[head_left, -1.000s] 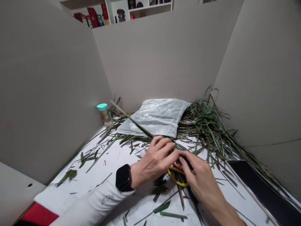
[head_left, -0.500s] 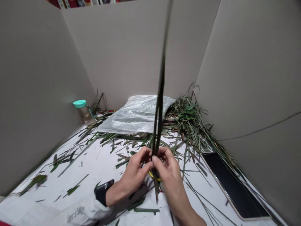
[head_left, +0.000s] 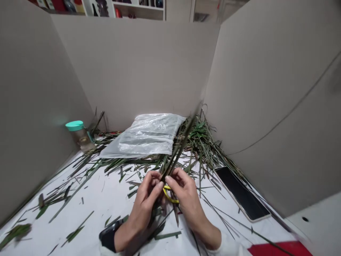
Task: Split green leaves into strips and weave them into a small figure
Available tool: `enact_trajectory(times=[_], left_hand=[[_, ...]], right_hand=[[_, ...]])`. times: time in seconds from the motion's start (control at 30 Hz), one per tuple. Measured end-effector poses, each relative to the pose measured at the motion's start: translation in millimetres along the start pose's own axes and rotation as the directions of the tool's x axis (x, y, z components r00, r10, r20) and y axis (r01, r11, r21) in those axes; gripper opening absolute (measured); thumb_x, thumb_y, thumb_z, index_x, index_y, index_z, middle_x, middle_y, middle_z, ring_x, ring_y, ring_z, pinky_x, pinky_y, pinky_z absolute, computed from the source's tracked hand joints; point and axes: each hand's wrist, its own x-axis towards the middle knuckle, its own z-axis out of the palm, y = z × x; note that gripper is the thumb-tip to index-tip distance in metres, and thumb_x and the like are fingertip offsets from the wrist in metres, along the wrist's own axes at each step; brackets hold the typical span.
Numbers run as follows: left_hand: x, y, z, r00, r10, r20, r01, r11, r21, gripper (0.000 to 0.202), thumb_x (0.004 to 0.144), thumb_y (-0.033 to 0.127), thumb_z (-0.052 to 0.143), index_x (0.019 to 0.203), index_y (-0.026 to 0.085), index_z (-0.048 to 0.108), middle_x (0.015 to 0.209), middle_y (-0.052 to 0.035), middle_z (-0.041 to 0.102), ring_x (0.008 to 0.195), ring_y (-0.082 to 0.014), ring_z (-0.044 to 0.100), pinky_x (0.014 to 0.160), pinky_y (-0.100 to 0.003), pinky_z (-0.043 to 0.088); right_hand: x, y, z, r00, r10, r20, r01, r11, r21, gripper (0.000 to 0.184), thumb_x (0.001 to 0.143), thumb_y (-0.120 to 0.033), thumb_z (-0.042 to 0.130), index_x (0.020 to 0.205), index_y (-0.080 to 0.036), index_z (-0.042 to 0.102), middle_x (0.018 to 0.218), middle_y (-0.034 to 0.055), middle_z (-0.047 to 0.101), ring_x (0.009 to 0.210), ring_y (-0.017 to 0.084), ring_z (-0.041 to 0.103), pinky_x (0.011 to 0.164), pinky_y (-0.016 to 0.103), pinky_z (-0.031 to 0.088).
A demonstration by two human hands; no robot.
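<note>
My left hand [head_left: 145, 202] and my right hand [head_left: 183, 202] meet low over the white table top [head_left: 106, 202], their fingertips pinching a thin bundle of long, dark green leaf strips [head_left: 177, 151]. The strips lean up and to the right, blurred toward their far end. Just beneath the fingers lie yellow-handled scissors [head_left: 167, 195], partly hidden by my hands. A black watch [head_left: 108, 234] sits on my left wrist.
A heap of cut green leaves [head_left: 202, 137] lies at the back beside a plastic bag [head_left: 142, 137]. Scraps litter the table. A teal-lidded jar [head_left: 77, 135] stands at back left, a black tablet [head_left: 241, 193] at right, with grey partitions [head_left: 128, 71] around.
The leaf strips have tipped from nearly upright to leaning right. The whole scene has shifted left in view as my head turned. Both hands still hold the strips.
</note>
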Motion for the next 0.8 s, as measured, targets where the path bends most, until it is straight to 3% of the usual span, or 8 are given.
enact_trajectory(times=[0.13, 0.3, 0.43, 0.6, 0.8], left_hand=[[4.3, -4.1, -11.9, 1.0, -0.017, -0.025, 0.019, 0.998, 0.065, 0.037, 0.085, 0.056, 0.055, 0.075, 0.022, 0.046, 0.058, 0.0081, 0.038, 0.046, -0.0103, 0.035, 0.043, -0.023, 0.03], [13.7, -11.7, -21.7, 0.997, 0.062, -0.054, -0.047, 0.972, 0.232, 0.038, 0.085, 0.057, 0.049, 0.07, 0.023, 0.047, 0.065, 0.0018, 0.051, 0.059, -0.0165, 0.045, 0.057, -0.029, 0.039], [14.7, -15.4, -22.8, 0.986, 0.143, -0.083, -0.103, 0.923, 0.372, 0.032, 0.09, 0.051, 0.042, 0.076, 0.024, 0.053, 0.075, -0.0038, 0.06, 0.069, -0.0227, 0.051, 0.072, -0.035, 0.039], [12.6, -19.2, -20.7, 0.982, 0.177, -0.063, -0.124, 0.863, 0.49, 0.028, 0.092, 0.045, 0.035, 0.075, 0.027, 0.047, 0.064, -0.0015, 0.054, 0.06, -0.0231, 0.045, 0.065, -0.036, 0.032], [14.3, -22.2, -22.9, 0.983, 0.181, -0.035, -0.13, 0.812, 0.569, 0.028, 0.094, 0.044, 0.03, 0.076, 0.027, 0.044, 0.06, -0.0004, 0.051, 0.057, -0.0234, 0.045, 0.061, -0.035, 0.03]], right_hand=[[12.7, 8.8, 10.8, 0.997, -0.07, -0.03, 0.07, 0.998, -0.001, 0.017, 0.08, -0.035, 0.066, 0.08, -0.018, 0.062, 0.078, -0.0009, 0.062, 0.077, 0.016, 0.056, 0.073, 0.027, 0.044], [44.5, 18.3, 8.8, 0.988, -0.118, -0.1, 0.116, 0.993, -0.02, 0.016, 0.079, -0.031, 0.066, 0.072, -0.017, 0.061, 0.067, -0.0029, 0.058, 0.065, 0.014, 0.053, 0.064, 0.026, 0.042], [80.4, 10.0, -8.7, 0.971, -0.153, -0.184, 0.147, 0.988, -0.046, 0.019, 0.086, -0.03, 0.067, 0.075, -0.016, 0.059, 0.074, -0.0026, 0.06, 0.069, 0.013, 0.057, 0.069, 0.027, 0.048], [125.9, -16.3, -41.4, 0.961, -0.12, -0.251, 0.11, 0.993, -0.053, 0.025, 0.096, -0.036, 0.061, 0.109, -0.014, 0.064, 0.105, 0.0057, 0.067, 0.088, 0.017, 0.066, 0.078, 0.035, 0.057], [155.4, -32.6, -74.8, 0.963, -0.04, -0.267, 0.037, 0.999, -0.015, 0.031, 0.096, -0.035, 0.061, 0.121, -0.016, 0.06, 0.119, 0.0086, 0.064, 0.099, 0.021, 0.066, 0.084, 0.04, 0.058]])
